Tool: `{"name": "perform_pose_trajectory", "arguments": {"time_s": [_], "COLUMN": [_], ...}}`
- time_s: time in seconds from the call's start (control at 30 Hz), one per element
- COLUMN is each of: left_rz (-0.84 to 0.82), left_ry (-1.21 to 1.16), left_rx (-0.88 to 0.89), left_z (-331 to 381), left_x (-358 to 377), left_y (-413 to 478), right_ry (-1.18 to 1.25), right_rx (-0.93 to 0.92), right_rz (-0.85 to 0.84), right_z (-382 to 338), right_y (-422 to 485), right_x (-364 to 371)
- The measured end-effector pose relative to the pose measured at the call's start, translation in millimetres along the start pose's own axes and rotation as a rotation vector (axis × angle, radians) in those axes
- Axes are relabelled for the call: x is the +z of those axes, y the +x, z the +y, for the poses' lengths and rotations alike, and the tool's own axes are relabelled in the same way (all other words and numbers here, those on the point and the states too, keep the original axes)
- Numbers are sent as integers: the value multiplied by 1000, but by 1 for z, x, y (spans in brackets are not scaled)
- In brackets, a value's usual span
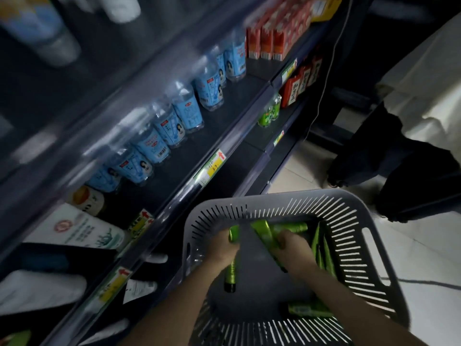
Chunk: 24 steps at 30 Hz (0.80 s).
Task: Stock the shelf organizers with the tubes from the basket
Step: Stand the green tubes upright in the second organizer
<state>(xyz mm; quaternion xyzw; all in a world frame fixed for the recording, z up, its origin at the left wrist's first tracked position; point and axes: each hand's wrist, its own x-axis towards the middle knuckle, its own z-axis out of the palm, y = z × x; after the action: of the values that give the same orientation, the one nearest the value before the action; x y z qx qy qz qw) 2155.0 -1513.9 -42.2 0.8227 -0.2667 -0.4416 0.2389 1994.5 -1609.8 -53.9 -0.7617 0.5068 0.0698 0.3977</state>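
— Down inside the grey slotted plastic basket (354, 245), we have both hands busy. Our left hand (222, 248) curls its grip round a green squeeze tube with a dark cap (231, 273), and our right hand (291, 245) closes its grip round a second green tube (264, 236).

— So we're at the picking-up step, with nothing shelved from this load yet?

— That's how we read it. More green tubes (321, 248) lie along the basket's right wall, and another green tube (309, 309) lies at the end nearest us.

— What does the next move ask of us?

— We'd lift both tubes over the rim on the left side and carry them across to the shelving. We cannot tell which organizer they belong in, because the lower shelves are blurred.

— Room to move?

— The basket sits just beside the shelf's front rail (179, 198), which carries a yellow price tag (215, 164). The path is short, but that rail and the basket rim are the edges to clear. Blue-labelled clear bottles (174, 126) line the shelf, set back from the rail. On our right a person in dark trousers (389, 166) stands near the basket, so we'd keep our elbows in.
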Motion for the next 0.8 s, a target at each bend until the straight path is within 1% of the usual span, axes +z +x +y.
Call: {"name": "perform_pose_trajectory", "arguments": {"time_s": [0.1, 0.23, 0.3, 0.4, 0.47, 0.57, 0.7, 0.8], "left_rz": [16, 40, 12, -50, -48, 29, 248, 375], "left_ry": [-69, -99, -145, -199, -245, -288, -280, -264], "left_rx": [42, 46, 102, 132, 188, 318, 471, 524], "left_z": [17, 33, 41, 56, 68, 92, 119, 133], "left_x": [-23, -52, -71, -103, -125, -162, -210, -243], "left_y": [-20, -37, -50, -75, -93, -122, -161, -193], "right_ry": [190, 310, 383, 429, 429, 460, 566, 576], "right_rx": [3, -84, -151, -247, -330, -433, -528, -641], "right_rz": [33, 19, 4, -38, -47, -41, -91, -99], "right_z": [-21, -50, -68, -96, -117, -157, -215, -258], "right_y": [-24, -47, -57, -73, -82, -96, -113, -126], "right_x": [-9, -28, -43, -72, -91, -118, -140, -151]}}
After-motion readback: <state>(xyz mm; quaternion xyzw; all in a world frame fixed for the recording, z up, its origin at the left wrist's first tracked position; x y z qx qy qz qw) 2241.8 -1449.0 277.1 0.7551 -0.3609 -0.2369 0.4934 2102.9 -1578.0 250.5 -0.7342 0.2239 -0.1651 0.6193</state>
